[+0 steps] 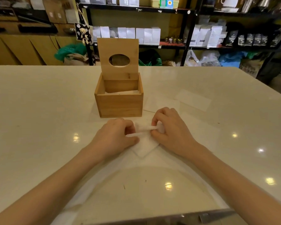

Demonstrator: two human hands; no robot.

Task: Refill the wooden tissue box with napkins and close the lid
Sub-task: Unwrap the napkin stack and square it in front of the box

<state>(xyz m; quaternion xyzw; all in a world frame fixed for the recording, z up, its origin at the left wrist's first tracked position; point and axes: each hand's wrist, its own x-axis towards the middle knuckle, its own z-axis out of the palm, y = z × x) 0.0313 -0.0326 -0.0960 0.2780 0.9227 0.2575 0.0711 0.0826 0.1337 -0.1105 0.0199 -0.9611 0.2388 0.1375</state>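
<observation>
Head: hands (115, 135) pinching napkin (143, 146) edge.

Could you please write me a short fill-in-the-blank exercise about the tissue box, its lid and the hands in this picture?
1. The lid of the wooden box stands ____.
2. The hole in the lid is ____ in shape.
3. The left hand and right hand both pinch a white ____ on the table.

Missing words: open; oval; napkin
</observation>
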